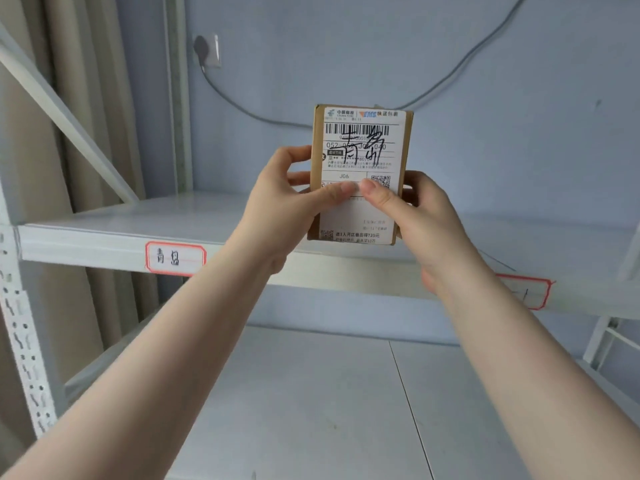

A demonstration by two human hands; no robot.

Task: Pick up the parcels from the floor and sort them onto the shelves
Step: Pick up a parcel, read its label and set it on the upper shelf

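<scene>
Both hands, left (289, 195) and right (420, 211), grip parcel (362, 157) upright above upper shelf (138, 220).

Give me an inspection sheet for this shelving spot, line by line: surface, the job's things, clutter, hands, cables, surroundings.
Surface: upper shelf and lower shelf, pale metal, both bare where visible.
Job's things: one cardboard parcel held upright in front of the upper shelf, shipping label facing the camera with handwriting over it; red-bordered handwritten tag on the upper shelf edge, a second tag partly hidden.
Clutter: nothing seen.
Hands: left hand and right hand both grip the parcel, thumbs on the label.
Cables: grey cable runs from a wall plug behind the parcel.
Surroundings: blue wall, beige curtain at left.
</scene>
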